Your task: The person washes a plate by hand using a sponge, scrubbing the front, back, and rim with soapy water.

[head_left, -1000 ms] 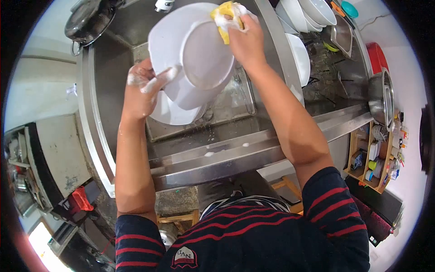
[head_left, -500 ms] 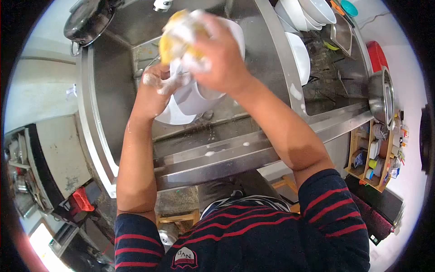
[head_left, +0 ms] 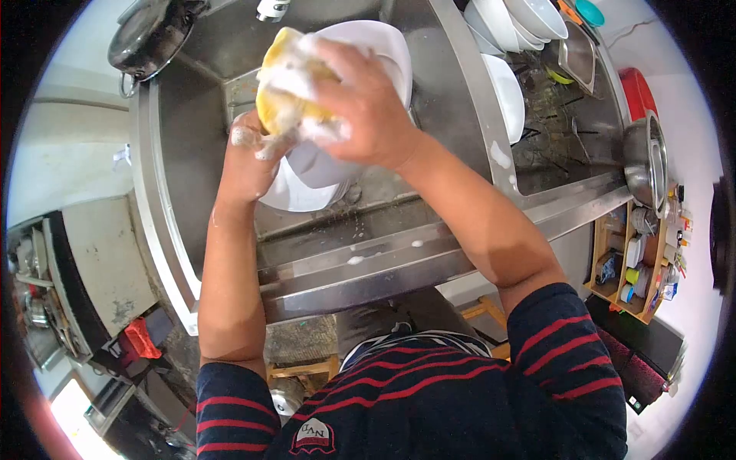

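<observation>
My right hand [head_left: 360,103] is closed round a yellow sponge [head_left: 274,107] thick with white foam, pressing it over a white plate [head_left: 395,57]. The sponge and that hand cover much of the plate. At the plate's left side, my left hand [head_left: 257,149] is closed on its edge, with suds on the thumb and knuckles; some fingers are hidden. Beneath the held plate, another white dish [head_left: 291,193] lies in the steel sink [head_left: 188,146].
A tap [head_left: 272,9] hangs over the sink's far side. On its left edge rests a dark pot [head_left: 153,38]. White bowls [head_left: 491,27] are stacked on the drainboard at right, near a steel bowl [head_left: 645,165]. Foam spots [head_left: 356,260] dot the front ledge.
The sponge and my right hand have moved slightly left and down across the plate. My left hand has shifted a little left, still on the plate's edge.
</observation>
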A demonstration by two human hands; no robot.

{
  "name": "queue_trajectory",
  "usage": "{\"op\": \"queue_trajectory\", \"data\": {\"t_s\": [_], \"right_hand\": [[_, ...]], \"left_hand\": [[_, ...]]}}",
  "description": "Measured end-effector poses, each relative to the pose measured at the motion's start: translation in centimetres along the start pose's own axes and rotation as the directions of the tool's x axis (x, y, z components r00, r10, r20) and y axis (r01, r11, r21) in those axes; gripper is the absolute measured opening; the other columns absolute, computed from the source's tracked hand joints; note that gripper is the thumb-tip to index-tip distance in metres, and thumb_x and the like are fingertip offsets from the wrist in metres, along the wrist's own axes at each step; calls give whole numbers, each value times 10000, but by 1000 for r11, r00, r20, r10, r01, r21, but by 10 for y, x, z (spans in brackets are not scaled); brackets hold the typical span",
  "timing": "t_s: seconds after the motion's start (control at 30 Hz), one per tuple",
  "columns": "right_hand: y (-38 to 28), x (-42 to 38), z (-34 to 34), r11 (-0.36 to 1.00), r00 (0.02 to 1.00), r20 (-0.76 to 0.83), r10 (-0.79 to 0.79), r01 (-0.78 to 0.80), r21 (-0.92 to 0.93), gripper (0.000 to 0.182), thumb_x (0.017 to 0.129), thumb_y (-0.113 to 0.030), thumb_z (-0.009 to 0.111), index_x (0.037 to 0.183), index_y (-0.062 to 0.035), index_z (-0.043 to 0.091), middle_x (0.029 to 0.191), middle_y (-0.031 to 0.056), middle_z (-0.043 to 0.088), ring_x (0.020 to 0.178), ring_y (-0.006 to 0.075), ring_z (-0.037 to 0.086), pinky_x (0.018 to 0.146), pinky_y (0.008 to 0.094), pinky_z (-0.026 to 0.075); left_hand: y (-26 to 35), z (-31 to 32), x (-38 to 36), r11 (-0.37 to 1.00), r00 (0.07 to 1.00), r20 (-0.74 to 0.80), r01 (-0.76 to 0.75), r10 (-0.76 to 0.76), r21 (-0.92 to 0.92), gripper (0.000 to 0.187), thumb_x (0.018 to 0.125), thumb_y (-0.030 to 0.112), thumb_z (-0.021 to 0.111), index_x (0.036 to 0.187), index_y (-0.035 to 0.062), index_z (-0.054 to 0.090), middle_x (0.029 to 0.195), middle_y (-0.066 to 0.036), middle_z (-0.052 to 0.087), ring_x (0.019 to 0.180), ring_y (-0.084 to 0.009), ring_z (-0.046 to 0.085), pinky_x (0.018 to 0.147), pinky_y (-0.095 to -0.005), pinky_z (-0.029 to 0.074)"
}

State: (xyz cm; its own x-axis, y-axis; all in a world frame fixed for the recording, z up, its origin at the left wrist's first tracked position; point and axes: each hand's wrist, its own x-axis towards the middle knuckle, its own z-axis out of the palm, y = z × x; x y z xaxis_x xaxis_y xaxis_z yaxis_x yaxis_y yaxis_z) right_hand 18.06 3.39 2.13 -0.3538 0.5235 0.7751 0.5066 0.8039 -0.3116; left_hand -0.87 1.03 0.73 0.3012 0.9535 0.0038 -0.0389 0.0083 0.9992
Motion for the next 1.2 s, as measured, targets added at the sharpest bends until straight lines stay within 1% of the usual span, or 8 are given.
{"op": "queue_trajectory", "data": {"t_s": [0.23,0.3,0.47,0.53,0.67,0.73,0.9,1.2], "right_hand": [[52,-2,-12,889,867,-219,447,-457,5,367,767,-38,604,1131,-16,564,1014,171,609,966,343,583,844,377,469],[66,-13,-6,335,406,54,912,-814,474,324,809,-99,591,1123,-19,583,1085,124,589,948,197,588,784,301,468],[85,-39,25,474,513,-25,858,-772,424,385,811,-60,580,1177,29,499,1054,113,590,929,160,579,786,282,471],[76,-39,26,288,397,65,915,-759,584,398,723,-163,651,1072,-8,538,1018,186,611,936,308,601,837,361,463],[58,-36,31,273,405,98,909,-758,593,399,714,-158,661,1064,-18,531,1011,182,594,929,305,586,834,369,459],[41,-31,33,668,673,-67,736,-708,227,381,708,-162,675,1037,-35,530,994,169,565,931,308,557,831,388,449],[10,-24,32,750,756,-81,650,-620,232,384,702,-163,686,1030,-43,527,1010,160,519,956,343,520,834,418,431],[-37,-14,35,979,997,77,-27,11,201,485,648,-123,702,1111,-71,565,1119,167,506,1002,364,514,856,424,432]], "left_hand": [[14,-4,0,986,994,-39,94,-101,-137,294,768,69,672,1045,-20,632,918,-70,671,791,-122,611,737,-256,479],[19,-6,1,972,980,-182,37,-81,-232,286,750,61,679,1018,-27,635,908,-86,665,797,-152,618,749,-276,482],[23,-14,4,949,910,-408,-61,-74,-309,245,764,74,629,984,-35,620,869,-94,644,766,-178,613,743,-284,477],[17,-23,6,948,908,-414,-69,-70,-311,248,786,88,592,1001,-35,609,890,-102,636,796,-181,605,752,-276,466],[16,-42,12,865,777,-626,-262,-74,-428,320,859,47,454,1152,-76,492,1102,-174,574,1041,-283,560,931,-403,443],[21,-43,11,856,696,-709,-299,-108,-423,317,888,52,427,1174,-75,475,1146,-177,552,1072,-294,544,945,-422,434],[26,-34,10,859,655,-742,-292,-141,-421,321,911,55,402,1205,-65,447,1173,-176,535,1094,-296,530,948,-436,432],[3,-44,14,762,690,-684,-305,-237,-571,285,901,74,498,1139,-80,517,1119,-171,568,1065,-301,545,945,-456,424]]}}
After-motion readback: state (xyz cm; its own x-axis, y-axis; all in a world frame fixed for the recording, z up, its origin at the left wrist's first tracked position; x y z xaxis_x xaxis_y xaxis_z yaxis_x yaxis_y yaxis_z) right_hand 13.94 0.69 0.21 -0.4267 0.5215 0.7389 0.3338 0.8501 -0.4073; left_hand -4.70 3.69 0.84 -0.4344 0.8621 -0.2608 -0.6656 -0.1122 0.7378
